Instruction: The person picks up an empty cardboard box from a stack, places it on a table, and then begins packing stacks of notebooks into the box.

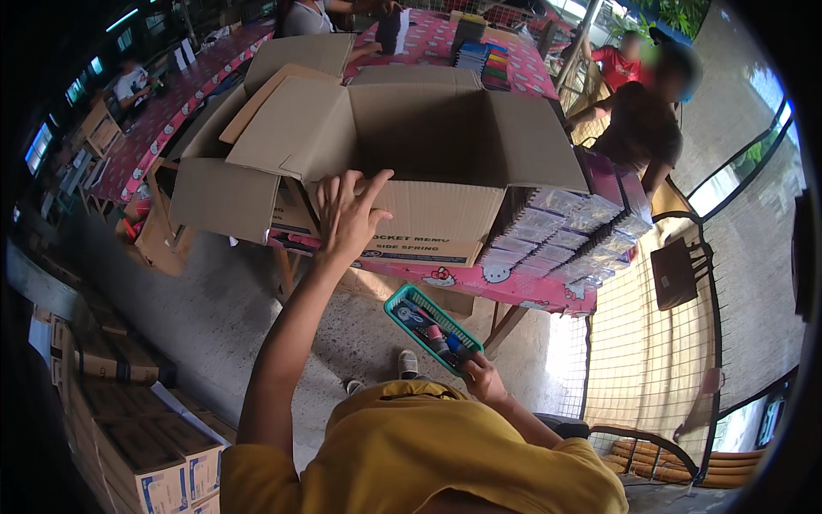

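Note:
A big open cardboard box (428, 210) stands on the pink-patterned table, its flaps folded outward and its inside dark. My left hand (349, 210) is at the left part of its front wall, fingers spread and slightly bent near the top edge; whether it presses the cardboard I cannot tell. Low in front of my body, my right hand (484, 379) grips the near end of a small green plastic basket (393, 301). Inside lie a pair of scissors (406, 313), a pinkish bottle-like item and other small dark and blue things. Stacks of spiral notebooks (548, 227) stand right of the box.
A second open carton (227, 193) adjoins the box on the left. Cardboard cartons (141, 428) are piled on the floor at lower left. Other people sit or stand around the tables (411, 51), one beside the notebooks. Wire mesh (651, 343) runs along the right.

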Tool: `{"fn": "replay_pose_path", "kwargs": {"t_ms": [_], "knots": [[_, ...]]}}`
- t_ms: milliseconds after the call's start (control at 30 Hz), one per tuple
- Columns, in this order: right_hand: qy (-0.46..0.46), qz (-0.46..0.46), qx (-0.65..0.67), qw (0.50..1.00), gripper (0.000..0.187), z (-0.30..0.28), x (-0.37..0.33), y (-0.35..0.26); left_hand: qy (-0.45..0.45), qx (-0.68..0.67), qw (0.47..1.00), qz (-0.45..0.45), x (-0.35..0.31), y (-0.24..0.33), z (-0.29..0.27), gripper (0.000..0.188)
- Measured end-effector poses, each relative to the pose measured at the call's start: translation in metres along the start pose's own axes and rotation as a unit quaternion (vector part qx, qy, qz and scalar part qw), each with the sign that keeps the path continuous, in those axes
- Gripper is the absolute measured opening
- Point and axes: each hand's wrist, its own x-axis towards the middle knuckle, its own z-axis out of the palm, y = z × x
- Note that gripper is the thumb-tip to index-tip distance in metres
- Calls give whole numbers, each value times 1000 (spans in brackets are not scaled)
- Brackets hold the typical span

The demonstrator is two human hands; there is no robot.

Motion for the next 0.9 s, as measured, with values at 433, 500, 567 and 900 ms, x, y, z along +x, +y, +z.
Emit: {"fn": "replay_pose_path", "kwargs": {"t_ms": [433, 500, 567, 900], "knots": [[-86, -19, 57, 995, 23, 31, 56, 23, -63, -63, 992, 93, 10, -13, 7, 57], [-92, -75, 65, 991, 24, 42, 66, 13, -71, -72, 991, 88, -1, -25, 0, 61], [-93, -117, 68, 987, 26, 57, 79, 5, -69, -82, 988, 109, -1, -21, -8, 71], [-215, -358, 118, 901, 26, 210, 158, -194, 30, -94, 991, -86, -181, -29, -284, 91]]}}
